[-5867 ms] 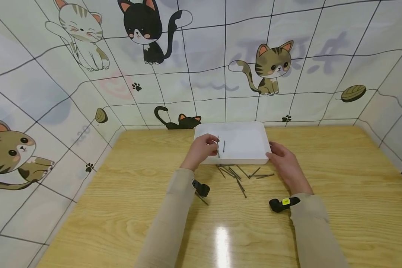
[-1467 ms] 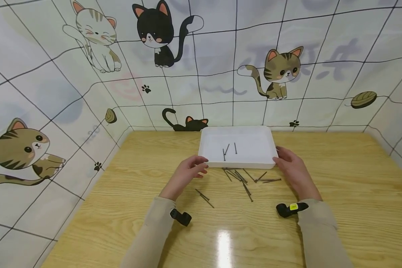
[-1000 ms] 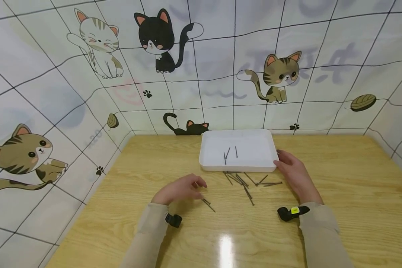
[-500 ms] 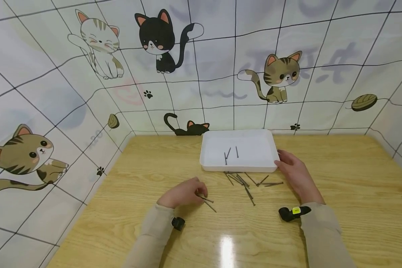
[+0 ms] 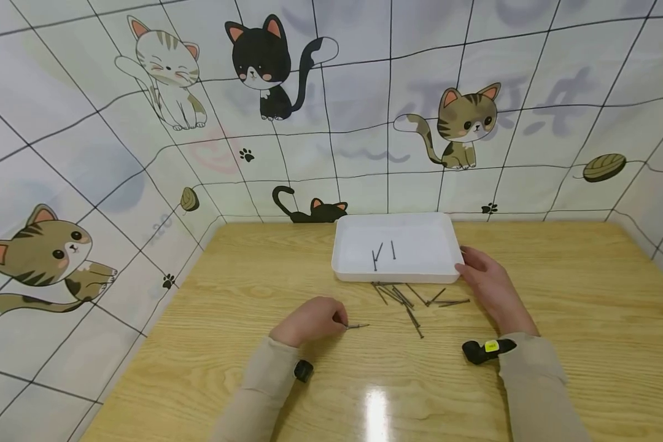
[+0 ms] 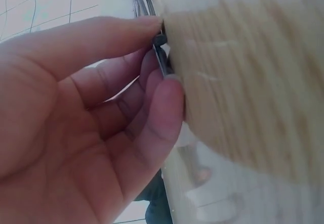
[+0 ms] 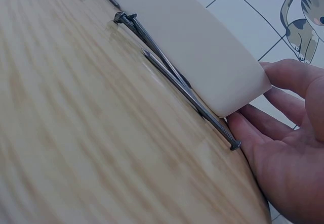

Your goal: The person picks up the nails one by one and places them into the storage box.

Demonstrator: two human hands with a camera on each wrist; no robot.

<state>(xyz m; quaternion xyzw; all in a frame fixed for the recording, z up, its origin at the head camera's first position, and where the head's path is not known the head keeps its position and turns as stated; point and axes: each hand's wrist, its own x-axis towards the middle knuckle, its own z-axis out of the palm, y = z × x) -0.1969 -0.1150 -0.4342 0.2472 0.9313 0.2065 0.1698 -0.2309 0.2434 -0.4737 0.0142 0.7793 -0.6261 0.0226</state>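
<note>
My left hand (image 5: 313,320) is low over the table, left of the nail pile, its thumb and fingertips pinching nails (image 5: 359,326) whose ends point right. In the left wrist view, a nail head (image 6: 160,40) shows between the thumb and fingers; the exact number held is unclear. My right hand (image 5: 493,288) holds the front right corner of a shallow white tray (image 5: 425,277), thumb at the front and fingers along the side. Inside the tray lie 3 nails (image 5: 394,250). Several loose nails (image 5: 402,298) are heaped just before the tray, and two crossed ones (image 7: 190,95) lie near the right thumb.
A wooden table (image 5: 226,270) carries everything. Behind it and along the sides hangs a white cloth (image 5: 359,172) with grid lines and cartoon cats; the tray's back edge is close to it. Two nails (image 5: 414,322) lie at the pile's near end.
My left hand came from over the tray, down and left to the separate nails on the table, and now pinches them, turned to point right. A third nail is in the tray. The right hand stays.
</note>
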